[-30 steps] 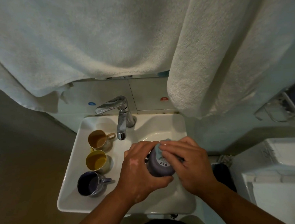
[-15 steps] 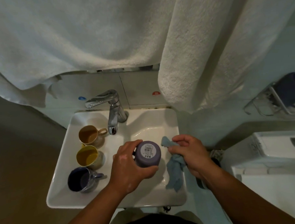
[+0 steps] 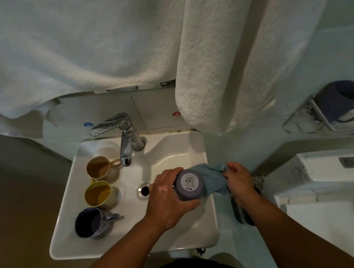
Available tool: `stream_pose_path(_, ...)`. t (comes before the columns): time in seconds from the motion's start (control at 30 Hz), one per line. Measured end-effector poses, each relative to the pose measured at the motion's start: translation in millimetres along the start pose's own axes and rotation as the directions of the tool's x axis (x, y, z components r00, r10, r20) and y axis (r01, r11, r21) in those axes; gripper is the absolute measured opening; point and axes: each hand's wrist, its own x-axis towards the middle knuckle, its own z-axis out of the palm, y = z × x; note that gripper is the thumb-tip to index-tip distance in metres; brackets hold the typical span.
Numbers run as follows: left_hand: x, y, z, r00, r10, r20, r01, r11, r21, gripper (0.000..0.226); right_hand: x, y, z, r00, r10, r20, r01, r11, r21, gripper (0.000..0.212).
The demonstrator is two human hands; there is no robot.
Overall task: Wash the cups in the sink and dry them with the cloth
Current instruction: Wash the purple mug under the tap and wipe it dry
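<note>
Over white sink (image 3: 206,217) beneath hanging towels (image 3: 87,46): left grip (image 3: 167,203) around purple cup (image 3: 189,185), right grip (image 3: 240,178) pinching cloth (image 3: 211,178).

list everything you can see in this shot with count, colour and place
cups on sink ledge: 3, tan, yellow, dark blue, in a row on the left
held cup: 1, purple-grey, upside down over the basin, label on its base
cloth: 1, light blue, right of the held cup
sink: 1, white, centre
tap: 1, chrome, back of sink
drain: 1, metal ring, basin floor
towels: 2, white, hanging above
mug in wire rack: 1, dark blue, on the wall at right
left hand: 1, grips the held cup
right hand: 1, pinches the cloth
</note>
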Motion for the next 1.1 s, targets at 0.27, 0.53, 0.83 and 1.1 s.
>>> stream_pose_path(0.27,10.5,8.6,2.4,0.999,0.011,0.037,-0.012,1.000,0.025,0.091,17.0,29.6,-1.4,0.998,-0.059,-0.027,0.049,0.960,-0.276,0.002)
stream_pose_path(0.53,9.6,14.9,-7.3,0.994,0.069,0.085,-0.071,0.997,0.023,0.087,-42.2,-8.8,-18.2,0.936,-0.287,0.204,0.339,0.891,-0.300,0.046)
stream_pose_path(0.83,39.7,39.6,-32.1,0.918,0.380,0.112,-0.385,0.922,0.033,0.099,-126.7,-80.8,-25.0,0.813,-0.486,0.320,0.563,0.797,-0.220,0.080)
stream_pose_path(1.1,41.2,49.5,-48.4,0.914,0.067,0.401,0.171,0.833,-0.527,0.107,-158.7,-73.4,-52.5,0.893,-0.447,-0.060,0.441,0.836,0.328,0.079)
